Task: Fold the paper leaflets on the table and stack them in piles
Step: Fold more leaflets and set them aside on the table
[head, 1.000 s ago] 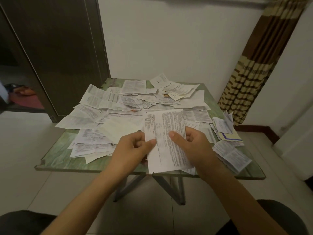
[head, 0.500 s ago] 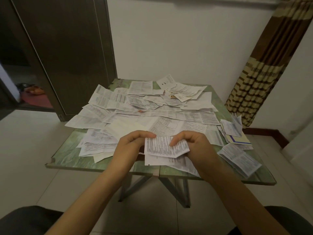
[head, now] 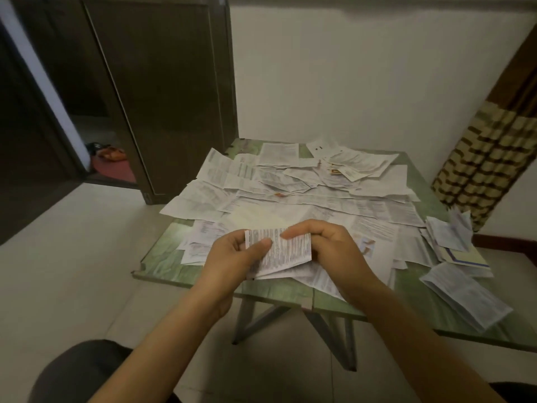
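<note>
Both hands hold one folded printed leaflet (head: 283,251) just above the near edge of the green marbled table (head: 162,257): the left hand (head: 232,257) grips its left end, thumb flat on the small print, and the right hand (head: 331,251) pinches its right end with fingers curled over the top edge. Thin, creased unfolded leaflets (head: 290,181) cover the tabletop in overlapping sheets, and a pile of folded leaflets (head: 465,295) lies at the right edge, near a brown checked curtain (head: 488,167).
</note>
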